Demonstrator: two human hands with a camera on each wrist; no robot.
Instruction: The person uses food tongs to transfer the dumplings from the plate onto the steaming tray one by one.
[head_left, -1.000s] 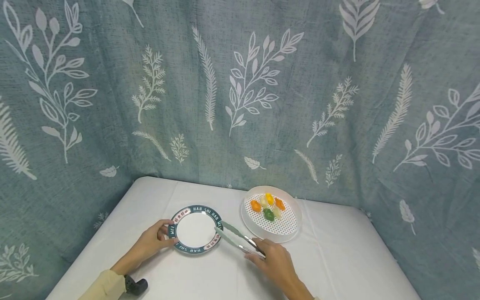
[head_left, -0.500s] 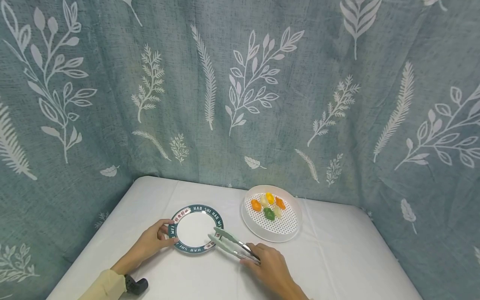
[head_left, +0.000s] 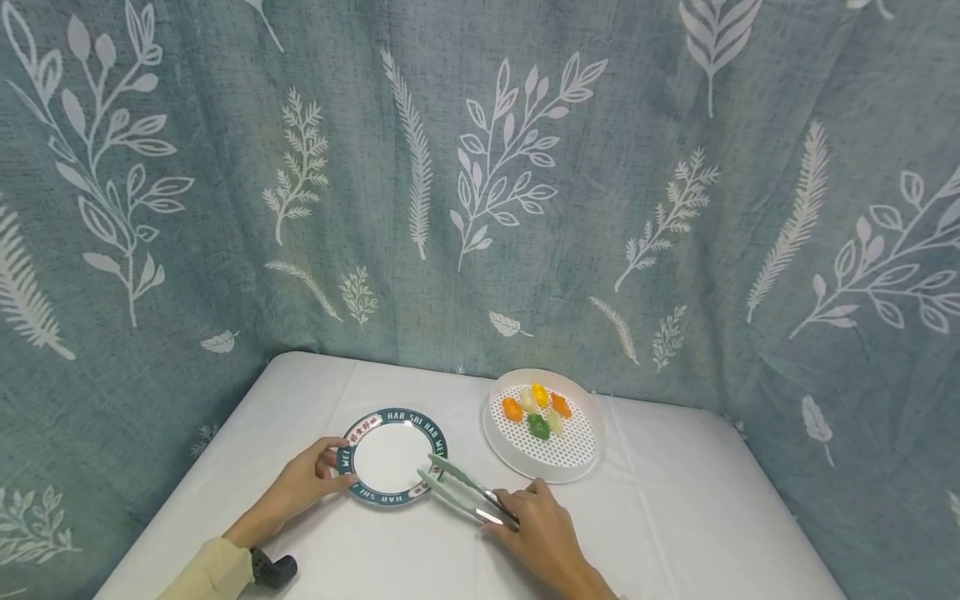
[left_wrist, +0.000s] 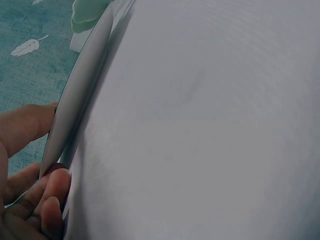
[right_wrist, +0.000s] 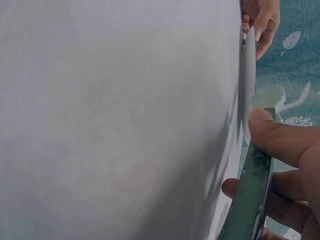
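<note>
In the head view my left hand (head_left: 306, 478) pinches the left rim of a round plate (head_left: 393, 458) with a dark green lettered border. The left wrist view shows the thumb on top of the plate edge (left_wrist: 80, 90) and fingers curled beneath it. Nothing lies on the plate. My right hand (head_left: 542, 530) grips a pair of tongs (head_left: 459, 493) with pale green tips and metal arms. Their tips are parted, with nothing between them, and overlap the plate's right rim. In the right wrist view, thumb and fingers wrap the tongs' green handle (right_wrist: 250, 185).
A round white perforated tray (head_left: 573, 450) with a raised wall stands behind the right hand. Several small orange, yellow, cream and green pieces (head_left: 538, 427) lie in it. White cloth (head_left: 675, 500) covers the table. A patterned teal curtain (head_left: 480, 317) hangs behind.
My right hand has brought the tongs slightly left and toward me, their tips now further over the plate's right rim. The left hand and plate stay put.
</note>
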